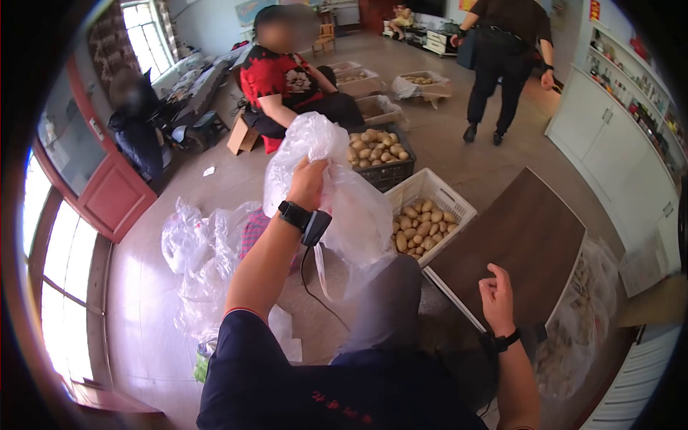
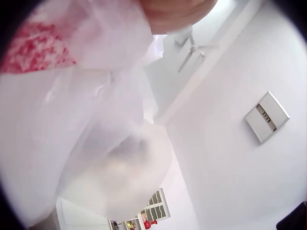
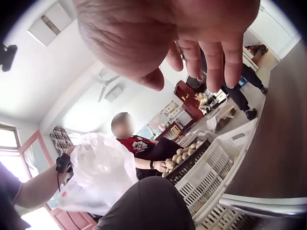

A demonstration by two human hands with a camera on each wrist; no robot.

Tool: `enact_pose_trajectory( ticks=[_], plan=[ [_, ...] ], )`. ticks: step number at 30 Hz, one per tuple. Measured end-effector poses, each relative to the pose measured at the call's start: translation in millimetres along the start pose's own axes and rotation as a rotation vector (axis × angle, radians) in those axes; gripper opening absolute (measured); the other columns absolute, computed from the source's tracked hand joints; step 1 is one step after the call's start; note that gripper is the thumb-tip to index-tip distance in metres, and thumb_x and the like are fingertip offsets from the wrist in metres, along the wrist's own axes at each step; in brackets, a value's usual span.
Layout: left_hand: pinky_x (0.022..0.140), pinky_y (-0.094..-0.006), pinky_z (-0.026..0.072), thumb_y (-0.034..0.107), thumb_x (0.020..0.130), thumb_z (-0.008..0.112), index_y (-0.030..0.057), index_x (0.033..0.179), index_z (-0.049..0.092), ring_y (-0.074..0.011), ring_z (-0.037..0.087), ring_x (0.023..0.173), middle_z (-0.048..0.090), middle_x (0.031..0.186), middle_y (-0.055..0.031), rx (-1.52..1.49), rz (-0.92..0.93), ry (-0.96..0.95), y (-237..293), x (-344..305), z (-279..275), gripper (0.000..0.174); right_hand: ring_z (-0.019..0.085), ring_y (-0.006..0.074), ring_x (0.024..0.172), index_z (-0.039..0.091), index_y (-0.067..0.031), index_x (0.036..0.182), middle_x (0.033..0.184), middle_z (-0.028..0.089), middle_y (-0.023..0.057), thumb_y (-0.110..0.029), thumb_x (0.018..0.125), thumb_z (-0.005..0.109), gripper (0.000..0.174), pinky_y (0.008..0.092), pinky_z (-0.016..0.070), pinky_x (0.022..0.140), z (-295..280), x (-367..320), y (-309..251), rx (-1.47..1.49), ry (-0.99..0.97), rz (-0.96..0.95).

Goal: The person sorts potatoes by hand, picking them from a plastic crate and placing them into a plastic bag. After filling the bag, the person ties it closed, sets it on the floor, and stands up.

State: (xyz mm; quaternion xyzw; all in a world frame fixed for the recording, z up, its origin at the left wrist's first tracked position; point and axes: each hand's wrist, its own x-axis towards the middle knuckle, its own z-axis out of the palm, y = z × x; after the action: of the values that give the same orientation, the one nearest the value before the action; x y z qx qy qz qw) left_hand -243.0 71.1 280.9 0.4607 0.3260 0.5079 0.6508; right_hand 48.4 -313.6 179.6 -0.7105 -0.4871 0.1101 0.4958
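A translucent white plastic bag (image 1: 355,218) hangs from my left hand (image 1: 308,185), whose fingers are curled round its gathered upper part. In the left wrist view the bag (image 2: 110,120) fills much of the picture, with part of the hand (image 2: 177,13) at the top edge. My right hand (image 1: 497,295) is raised over a dark brown board (image 1: 519,244), holding nothing. Its fingers hang loosely bent in the right wrist view, where the hand (image 3: 168,38) covers the top. Potatoes (image 1: 423,228) lie in a white crate (image 1: 459,199) between the bag and the board.
A black crate (image 1: 390,174) of potatoes stands beyond the white one, beside a seated person (image 1: 287,86). Another person (image 1: 502,64) stands farther back. More plastic bags (image 1: 204,251) lie on the floor at the left. A bag of potatoes (image 1: 577,330) is right of the board.
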Motion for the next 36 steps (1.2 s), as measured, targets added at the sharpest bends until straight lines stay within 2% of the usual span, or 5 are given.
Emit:
enact_pose_trajectory(
  ticks=[16, 20, 29, 32, 36],
  plan=[
    [0.083, -0.0301, 0.0485, 0.035, 0.1, 0.047, 0.0018, 0.124, 0.056, -0.0146, 0.058, 0.095, 0.063, 0.107, -0.0047, 0.064, -0.354, -0.703, -119, -102, 237, 0.041, 0.063, 0.0231, 0.092, 0.061, -0.0035, 0.116, 0.106, 0.065, 0.0146, -0.016, 0.084, 0.07, 0.036, 0.0341, 0.0502, 0.08, -32, 26, -3, -0.07, 0.138, 0.024],
    [0.074, -0.0291, 0.0511, 0.036, 0.102, 0.041, 0.0071, 0.132, 0.053, -0.0137, 0.057, 0.083, 0.061, 0.102, -0.0058, 0.095, -0.491, -0.635, -167, -108, 229, 0.044, 0.062, 0.0172, 0.068, 0.067, 0.0002, 0.095, 0.075, 0.066, 0.0113, -0.016, 0.089, 0.062, 0.017, 0.0306, 0.0492, 0.065, -44, 10, 44, -0.021, 0.307, 0.234],
    [0.061, -0.0216, 0.0432, 0.037, 0.104, 0.038, 0.0122, 0.142, 0.045, -0.0075, 0.049, 0.067, 0.059, 0.089, -0.0017, -0.007, -0.384, -0.625, -169, -115, 173, 0.046, 0.058, 0.0147, 0.08, 0.063, 0.0014, 0.101, 0.092, 0.063, 0.0061, -0.012, 0.09, 0.06, 0.018, 0.028, 0.0464, 0.074, -160, -55, 157, 0.133, 0.965, 0.534],
    [0.063, -0.0218, 0.043, 0.035, 0.104, 0.038, 0.0109, 0.144, 0.043, -0.0073, 0.049, 0.069, 0.059, 0.089, -0.0009, -0.01, -0.433, -0.618, -177, -131, 167, 0.047, 0.061, 0.0251, 0.092, 0.06, 0.001, 0.105, 0.102, 0.063, 0.0114, -0.011, 0.087, 0.062, 0.021, 0.0333, 0.0478, 0.082, -150, -36, 124, -0.686, 1.034, 0.339],
    [0.064, -0.0227, 0.0442, 0.035, 0.104, 0.038, 0.0124, 0.144, 0.043, -0.0083, 0.048, 0.07, 0.059, 0.089, -0.0016, -0.014, -0.454, -0.618, -184, -149, 160, 0.046, 0.058, 0.0332, 0.106, 0.057, -0.0011, 0.111, 0.11, 0.06, 0.0148, -0.008, 0.082, 0.065, 0.031, 0.0396, 0.0452, 0.091, -119, 7, 55, -0.428, 0.641, 0.115]
  ],
)
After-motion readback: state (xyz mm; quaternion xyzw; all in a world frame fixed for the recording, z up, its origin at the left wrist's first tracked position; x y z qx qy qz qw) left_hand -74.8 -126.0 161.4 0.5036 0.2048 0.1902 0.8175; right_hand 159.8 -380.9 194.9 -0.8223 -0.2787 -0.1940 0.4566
